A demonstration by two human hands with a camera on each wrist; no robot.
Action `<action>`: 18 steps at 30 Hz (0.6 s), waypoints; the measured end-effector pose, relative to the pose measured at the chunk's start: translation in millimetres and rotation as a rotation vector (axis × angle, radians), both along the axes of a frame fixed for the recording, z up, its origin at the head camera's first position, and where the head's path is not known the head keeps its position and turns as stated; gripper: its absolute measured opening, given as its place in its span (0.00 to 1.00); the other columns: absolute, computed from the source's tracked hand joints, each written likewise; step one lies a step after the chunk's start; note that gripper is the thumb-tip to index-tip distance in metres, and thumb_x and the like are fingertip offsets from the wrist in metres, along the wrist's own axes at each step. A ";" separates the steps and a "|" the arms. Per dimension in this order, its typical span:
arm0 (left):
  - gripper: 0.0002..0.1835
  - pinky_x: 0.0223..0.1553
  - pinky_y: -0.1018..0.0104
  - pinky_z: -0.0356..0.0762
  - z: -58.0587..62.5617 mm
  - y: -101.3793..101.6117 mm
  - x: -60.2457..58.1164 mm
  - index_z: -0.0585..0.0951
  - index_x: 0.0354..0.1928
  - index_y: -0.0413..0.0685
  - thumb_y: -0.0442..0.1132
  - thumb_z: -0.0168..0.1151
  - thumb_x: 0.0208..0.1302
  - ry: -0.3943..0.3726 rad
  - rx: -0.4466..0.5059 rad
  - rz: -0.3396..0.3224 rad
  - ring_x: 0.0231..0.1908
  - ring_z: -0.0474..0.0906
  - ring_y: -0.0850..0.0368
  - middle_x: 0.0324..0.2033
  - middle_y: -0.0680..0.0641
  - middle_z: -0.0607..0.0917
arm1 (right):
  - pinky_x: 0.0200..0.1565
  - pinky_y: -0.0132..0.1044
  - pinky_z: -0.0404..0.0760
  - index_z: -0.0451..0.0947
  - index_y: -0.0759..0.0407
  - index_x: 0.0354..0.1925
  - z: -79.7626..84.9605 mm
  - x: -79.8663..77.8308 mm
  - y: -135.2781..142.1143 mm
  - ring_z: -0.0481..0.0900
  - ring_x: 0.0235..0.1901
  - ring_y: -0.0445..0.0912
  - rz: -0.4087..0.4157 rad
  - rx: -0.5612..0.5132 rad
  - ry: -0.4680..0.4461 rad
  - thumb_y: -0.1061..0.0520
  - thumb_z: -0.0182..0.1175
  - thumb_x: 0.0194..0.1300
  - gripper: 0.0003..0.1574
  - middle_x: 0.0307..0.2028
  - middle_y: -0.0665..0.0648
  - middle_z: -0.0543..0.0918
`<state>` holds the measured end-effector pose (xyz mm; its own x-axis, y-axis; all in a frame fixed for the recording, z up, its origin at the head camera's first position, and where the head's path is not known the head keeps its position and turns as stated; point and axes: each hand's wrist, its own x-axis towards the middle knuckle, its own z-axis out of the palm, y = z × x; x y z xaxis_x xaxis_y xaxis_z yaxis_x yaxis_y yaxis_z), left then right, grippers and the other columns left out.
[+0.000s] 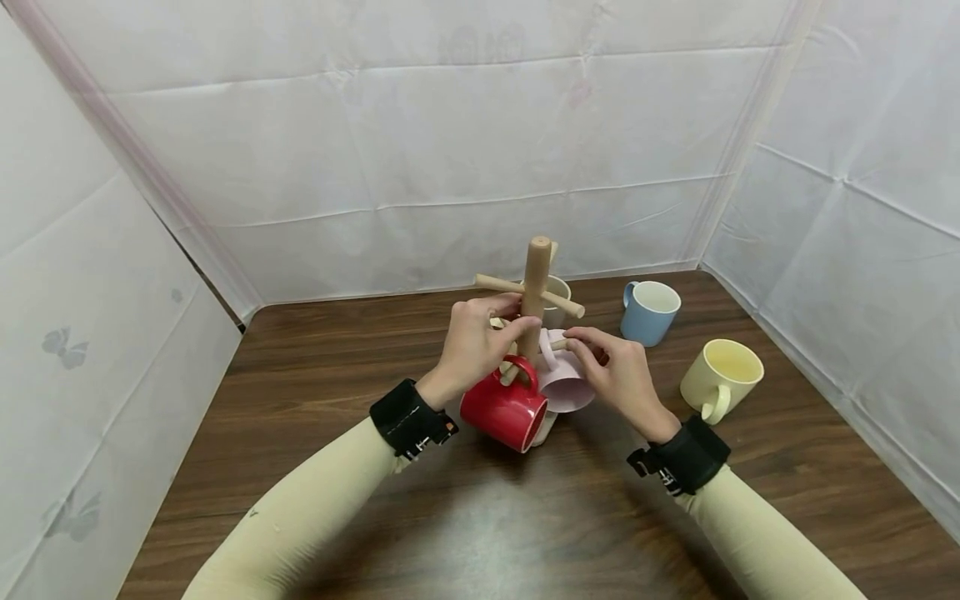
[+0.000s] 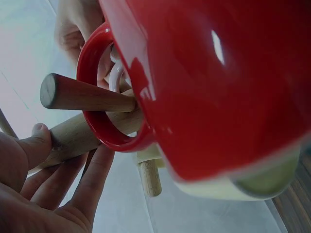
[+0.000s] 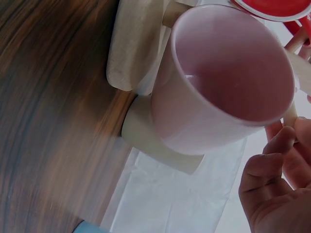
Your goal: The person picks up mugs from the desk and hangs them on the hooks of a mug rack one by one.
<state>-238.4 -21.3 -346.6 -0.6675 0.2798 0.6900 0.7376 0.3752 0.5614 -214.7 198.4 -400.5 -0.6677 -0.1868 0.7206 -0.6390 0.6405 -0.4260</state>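
A wooden mug tree (image 1: 537, 271) stands on the table, its pegs sticking out on several sides. My left hand (image 1: 480, 337) grips its post, with the thumb in front and fingers behind. Just below that hand a red mug (image 1: 504, 412) hangs tilted, its handle looped over a lower peg (image 2: 92, 94). To the right a pink mug (image 3: 223, 73) hangs by its handle from another peg, opening facing down and outward. My right hand (image 1: 618, 371) pinches the end of that peg beside the pink mug. Behind the post is a cream mug (image 1: 557, 302), partly hidden.
A light blue mug (image 1: 648, 315) stands upright at the back right. Nearer, a pale yellow mug (image 1: 720, 379) stands with its handle toward me. White sheeting (image 1: 450, 150) walls in the back and sides of the brown wooden table (image 1: 337, 350).
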 end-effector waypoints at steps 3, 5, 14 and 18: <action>0.17 0.32 0.73 0.78 0.7 -5.4 -2.9 0.83 0.44 0.46 0.45 0.68 0.53 -0.007 -0.011 -0.014 0.36 0.78 0.69 0.35 0.50 0.85 | 0.16 0.35 0.67 0.82 0.52 0.41 0.9 2.6 -4.7 0.68 0.16 0.38 -0.001 -0.003 0.004 0.57 0.62 0.60 0.09 0.21 0.45 0.79; 0.17 0.32 0.72 0.78 1.4 -9.1 -4.5 0.83 0.45 0.46 0.45 0.68 0.53 -0.008 -0.024 -0.022 0.36 0.78 0.69 0.36 0.50 0.85 | 0.15 0.35 0.66 0.83 0.52 0.40 1.1 4.5 -8.1 0.68 0.15 0.38 -0.001 -0.010 0.008 0.57 0.63 0.59 0.09 0.20 0.45 0.78; 0.15 0.35 0.62 0.79 3.8 -24.8 -12.2 0.84 0.43 0.49 0.44 0.68 0.54 -0.037 -0.041 -0.080 0.36 0.77 0.69 0.36 0.54 0.85 | 0.15 0.34 0.65 0.83 0.51 0.39 1.1 9.8 -22.4 0.65 0.15 0.35 0.007 -0.029 0.018 0.56 0.63 0.59 0.08 0.20 0.44 0.78; 0.13 0.33 0.62 0.78 3.5 -29.4 -14.9 0.85 0.41 0.50 0.43 0.68 0.54 -0.028 -0.052 -0.089 0.34 0.77 0.69 0.36 0.55 0.85 | 0.15 0.34 0.66 0.83 0.51 0.38 0.0 11.6 -27.7 0.66 0.15 0.36 0.005 -0.045 0.014 0.56 0.64 0.58 0.08 0.21 0.43 0.78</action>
